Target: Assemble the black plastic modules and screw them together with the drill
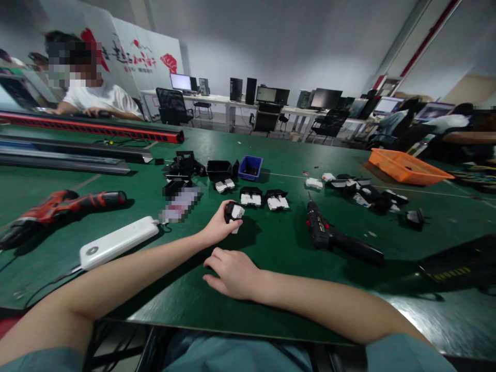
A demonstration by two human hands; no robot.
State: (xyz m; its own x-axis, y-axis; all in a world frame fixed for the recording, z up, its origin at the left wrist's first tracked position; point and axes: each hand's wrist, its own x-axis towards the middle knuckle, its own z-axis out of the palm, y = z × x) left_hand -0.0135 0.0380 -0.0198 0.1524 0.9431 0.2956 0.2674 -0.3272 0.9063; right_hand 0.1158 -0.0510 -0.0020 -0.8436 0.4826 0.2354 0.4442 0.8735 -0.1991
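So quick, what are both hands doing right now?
Left hand: closed, holding a small black-and-white part.
Right hand: loosely open, fingers curled, nothing visible in it.

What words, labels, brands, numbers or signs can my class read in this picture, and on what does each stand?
Yellow capitals on the black tool at the right edge: perhaps ending "TROND", blurred.
Dark and red characters, beside a red fist-like sign, on the white panel behind: too blurred to quote.
Marks on the black power screwdriver: too small.
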